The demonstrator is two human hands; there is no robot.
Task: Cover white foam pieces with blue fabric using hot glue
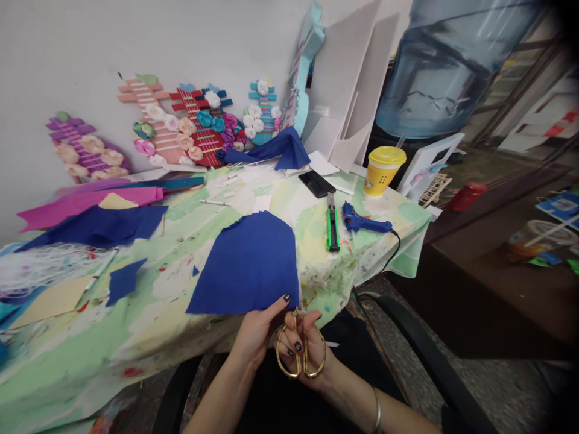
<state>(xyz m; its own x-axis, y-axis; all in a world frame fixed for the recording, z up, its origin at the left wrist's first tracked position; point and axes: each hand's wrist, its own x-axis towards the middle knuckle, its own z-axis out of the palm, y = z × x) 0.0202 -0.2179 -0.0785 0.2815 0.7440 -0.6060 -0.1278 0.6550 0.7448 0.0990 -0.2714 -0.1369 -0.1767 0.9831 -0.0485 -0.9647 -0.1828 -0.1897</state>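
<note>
A large piece of dark blue fabric [251, 265] with a rounded top lies at the table's front edge. My left hand [256, 334] pinches its lower right corner, thumb on top. Close beside it, my right hand [315, 337] has its fingers through the gold loops of a pair of scissors [299, 361]. The scissor blades point away from me at the fabric's right edge; they are mostly hidden, so I cannot tell whether they are biting into it. A small blue scrap [125, 281] lies to the left.
A green utility knife [333, 226], blue glue gun [362, 220], black phone [316, 184] and yellow cup [383, 172] stand or lie at right. Blue cloth [104, 224] and white netting [40, 265] lie left. Flower-decorated guitar shapes [199, 129] lean on the wall.
</note>
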